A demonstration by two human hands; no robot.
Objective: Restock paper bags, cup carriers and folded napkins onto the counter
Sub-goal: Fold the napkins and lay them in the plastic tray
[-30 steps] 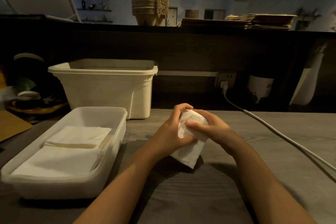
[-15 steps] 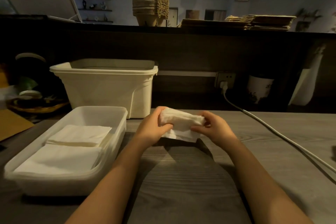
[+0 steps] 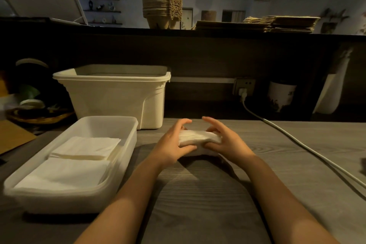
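Near the middle of the frame, the left hand (image 3: 172,145) and right hand (image 3: 225,142) pinch the napkins (image 3: 199,138) from each end

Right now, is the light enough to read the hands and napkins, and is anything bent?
Head view: dim warm light, yet the napkin stack in the left hand and right hand reads clearly; forearms shadow the table; the counter edge bows slightly.

I hold a stack of folded napkins (image 3: 199,137) over the tabletop (image 3: 277,154) toward its far edge. My left grip (image 3: 174,144) curls round the stack's left end and my right grip (image 3: 227,142) pinches its right end. At the left edge sits a clear tray (image 3: 126,144) holding two napkin piles (image 3: 87,147), with a cream bin (image 3: 118,97) behind it. A white cable (image 3: 297,142) crosses the right side.
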